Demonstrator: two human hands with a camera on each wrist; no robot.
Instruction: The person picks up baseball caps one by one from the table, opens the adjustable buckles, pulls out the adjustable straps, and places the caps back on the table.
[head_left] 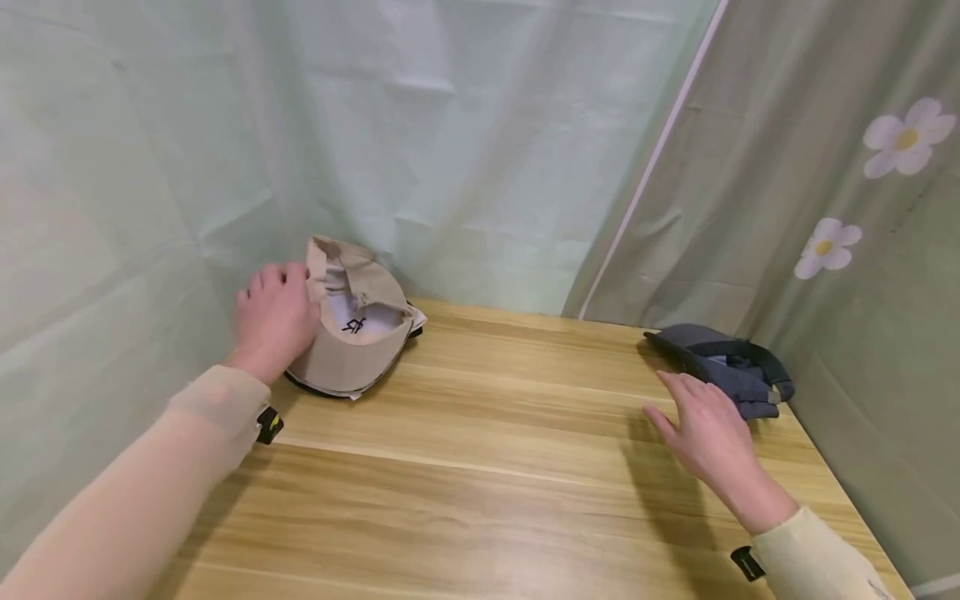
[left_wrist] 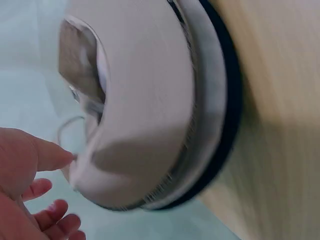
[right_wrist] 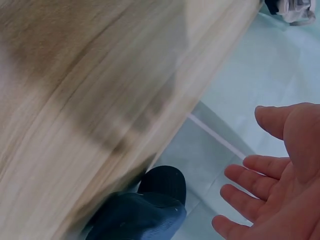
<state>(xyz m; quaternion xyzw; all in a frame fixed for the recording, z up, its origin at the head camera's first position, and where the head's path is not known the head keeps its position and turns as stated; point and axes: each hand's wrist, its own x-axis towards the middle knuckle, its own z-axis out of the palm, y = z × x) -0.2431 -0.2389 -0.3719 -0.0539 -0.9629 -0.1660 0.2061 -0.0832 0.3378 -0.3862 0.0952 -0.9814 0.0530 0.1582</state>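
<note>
A beige baseball cap [head_left: 352, 367] lies with its hollow side facing me at the back left, on top of a light cap and a dark-edged cap whose brims [left_wrist: 220, 100] show beneath it. My left hand [head_left: 276, 321] is at the left side of this stack. In the left wrist view the thumb tip meets the beige cap's edge, while the other fingers hang loosely bent beside it. At the back right a dark navy cap [head_left: 738, 375] lies on its side, its strap toward the right. Above its near side hovers my right hand [head_left: 708, 429], fingers spread and holding nothing.
The wooden table [head_left: 480, 467] reaches back to a pale curtain [head_left: 465, 167]. A grey curtain with flowers [head_left: 720, 208] hangs at the right, close behind the navy cap. The table's right edge runs just beside that cap.
</note>
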